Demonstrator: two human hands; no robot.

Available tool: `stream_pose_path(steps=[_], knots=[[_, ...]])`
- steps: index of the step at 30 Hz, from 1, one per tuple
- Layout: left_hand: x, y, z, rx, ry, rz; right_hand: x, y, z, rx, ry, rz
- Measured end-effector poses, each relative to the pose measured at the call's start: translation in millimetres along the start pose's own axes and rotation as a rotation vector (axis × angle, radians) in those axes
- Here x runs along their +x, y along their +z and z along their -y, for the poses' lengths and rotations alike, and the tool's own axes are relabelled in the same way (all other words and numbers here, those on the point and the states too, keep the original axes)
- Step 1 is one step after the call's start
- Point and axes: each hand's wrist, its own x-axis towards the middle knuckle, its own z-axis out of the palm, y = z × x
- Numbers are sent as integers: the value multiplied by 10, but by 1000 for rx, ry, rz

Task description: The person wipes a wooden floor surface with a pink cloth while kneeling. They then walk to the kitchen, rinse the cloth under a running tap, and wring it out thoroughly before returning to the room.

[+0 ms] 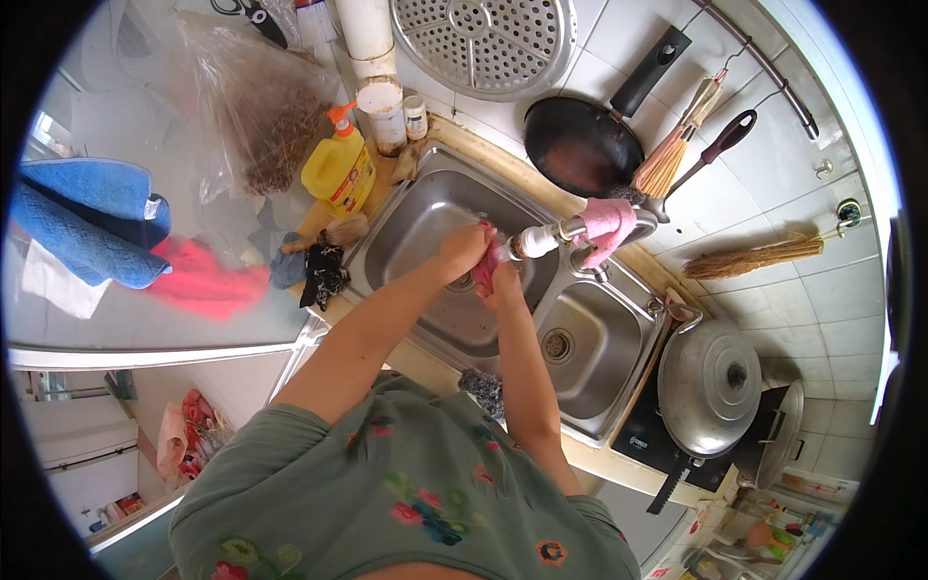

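Over the large basin of a steel double sink (449, 326), both hands grip a wet pink cloth (484, 274). My left hand (465, 250) is closed on its upper part and my right hand (500, 283) holds its lower right part. Water runs onto the cloth from the white nozzle of a faucet (535, 242), just right of the hands. Another pink cloth (607, 226) is draped over the faucet's metal body. The fingers partly hide the held cloth. Beneath the hands, the basin's drain (460, 281) is partly visible.
A yellow pump bottle (339, 170), a brush (344, 232) and a black patterned cloth (324, 275) stand or lie left of the sink. A black frying pan (580, 145) and a straw whisk (757, 259) hang behind. A lidded metal pot (709, 384) sits on the cooktop at right.
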Motion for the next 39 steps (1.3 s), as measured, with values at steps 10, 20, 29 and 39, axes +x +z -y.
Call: stream_pose_path(steps=[10, 20, 29, 39], knots=[[-44, -264, 339, -154, -39, -170, -315, -611, 208, 221, -437, -234], [-271, -386, 481, -277, -3, -261, -395, -681, 140, 116, -425, -222], [-452, -15, 342, -1673, -214, 407, -687, 193, 72, -507, -453, 213], [-530, -314, -143, -1408, -394, 466, -282, -433, -86, 49, -385, -73]])
